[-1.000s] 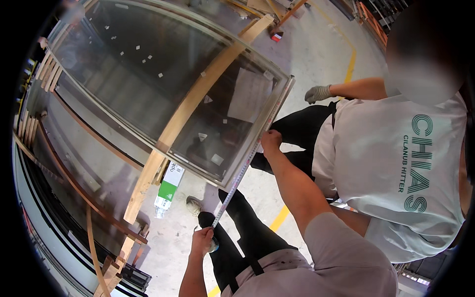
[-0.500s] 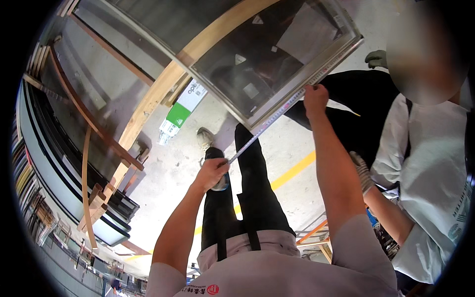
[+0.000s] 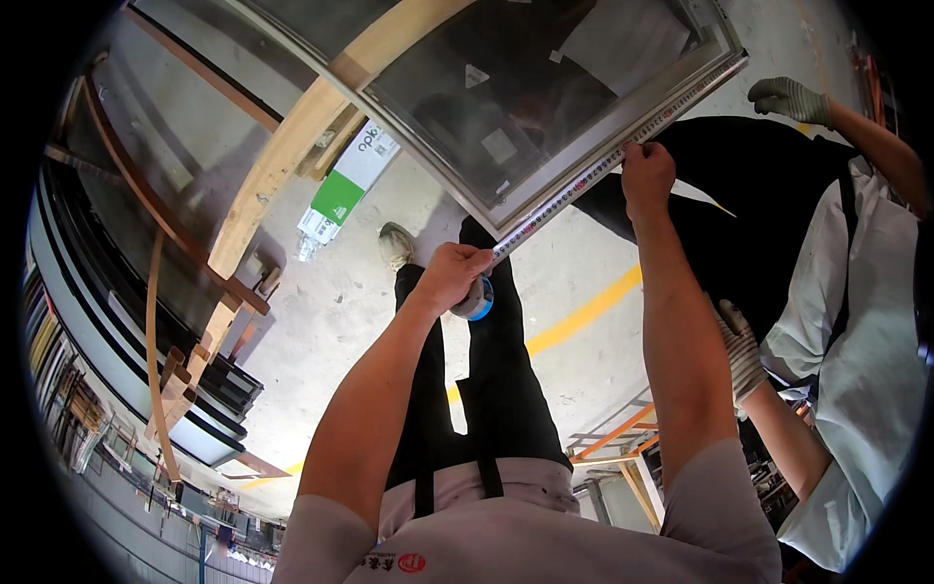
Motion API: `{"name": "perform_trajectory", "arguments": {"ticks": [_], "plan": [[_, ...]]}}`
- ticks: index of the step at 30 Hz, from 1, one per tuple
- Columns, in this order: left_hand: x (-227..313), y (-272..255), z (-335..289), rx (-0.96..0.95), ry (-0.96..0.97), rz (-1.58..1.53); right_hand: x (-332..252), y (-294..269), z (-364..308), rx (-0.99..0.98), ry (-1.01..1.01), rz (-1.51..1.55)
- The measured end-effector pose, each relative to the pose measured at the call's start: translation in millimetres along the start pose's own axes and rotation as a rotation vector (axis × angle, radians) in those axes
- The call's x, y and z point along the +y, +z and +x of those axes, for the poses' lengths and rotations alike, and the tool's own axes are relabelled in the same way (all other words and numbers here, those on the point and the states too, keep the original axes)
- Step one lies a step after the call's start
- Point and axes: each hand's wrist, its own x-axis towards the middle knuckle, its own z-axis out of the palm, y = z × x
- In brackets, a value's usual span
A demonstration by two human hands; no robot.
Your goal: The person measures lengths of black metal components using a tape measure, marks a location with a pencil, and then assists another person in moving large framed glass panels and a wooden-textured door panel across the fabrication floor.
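Observation:
My left hand (image 3: 449, 277) is closed around the round case of a tape measure (image 3: 479, 300), just below the near corner of a metal-framed glass panel (image 3: 420, 154). From there the tape's pale blade (image 3: 553, 207) runs up and right along the frame's edge toward the far right corner. Partway along, my right hand (image 3: 649, 180) pinches the blade against that edge; its fingertips are partly hidden. Stickers and a pale sheet show on the dark glass.
A wooden beam (image 3: 268, 190) supports the panel. Below it lies a green-and-white package (image 3: 342, 193) on the floor. Black-edged panels (image 3: 107, 341) lean at left. To my right stands a person with striped work gloves (image 3: 790, 99), close to my right arm.
My left hand has moved up and right with the tape measure, closer to the panel's corner, so less blade spans the gap. My right hand stays on the blade. The co-worker has leaned away.

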Motion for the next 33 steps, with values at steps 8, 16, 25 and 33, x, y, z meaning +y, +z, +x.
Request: {"name": "perform_trajectory", "arguments": {"ticks": [8, 16, 25, 33], "plan": [[9, -3, 8, -0.061, -0.094, 0.001, 0, -3, 1, -0.034, -0.056, 0.032], [7, -4, 14, -0.076, -0.117, -0.053, -8, -3, 0, -0.049, -0.018, 0.056], [0, -3, 20, -0.088, -0.133, -0.062, -6, -3, -2, -0.045, -0.008, -0.022], [11, 2, 17, -0.096, -0.157, -0.085, -7, -7, 1, -0.064, 0.014, -0.073]]}}
